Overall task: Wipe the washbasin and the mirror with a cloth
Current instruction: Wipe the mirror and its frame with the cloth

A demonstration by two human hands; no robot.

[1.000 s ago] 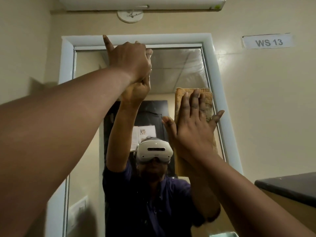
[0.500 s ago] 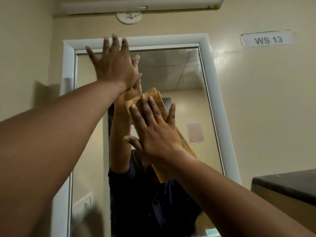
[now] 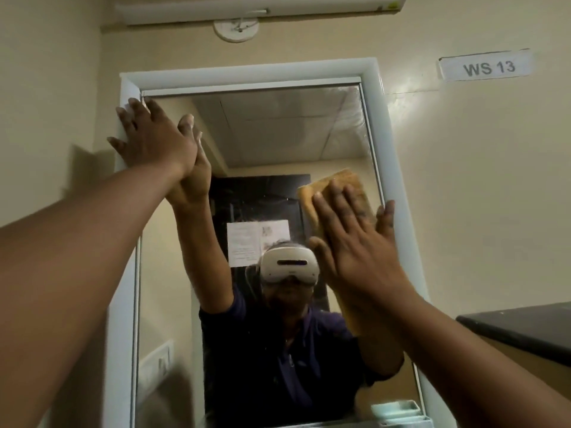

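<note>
Since half a second ago, my right hand (image 3: 355, 242) is sliding the cloth (image 3: 336, 196) from the middle of the mirror (image 3: 278, 134) over to its 3 o'clock edge, and my left hand (image 3: 154, 140) is dropping from the top of the glass to the frame (image 3: 247, 71) at the 10 o'clock corner.

I am pressing the cloth flat against the glass with an open palm and spread fingers (image 3: 340, 208); I am not closing the hand around it, only pushing on it. It is a yellow-brown cloth, folded, and it is showing above my fingertips and hanging below my wrist. My little finger is reaching beside the white frame at 3 o'clock.

I am laying the left hand open as well, fingers spread, holding nothing, with the fingertips touching the frame and the glass corner.

Around the mirror, a label (image 3: 485, 67) reading WS 13 is sitting on the wall at 2 o'clock, a tube light (image 3: 262, 6) is running along 12 o'clock, and a dark counter (image 3: 519, 329) is showing at 4 o'clock. I am not seeing the washbasin from here.
</note>
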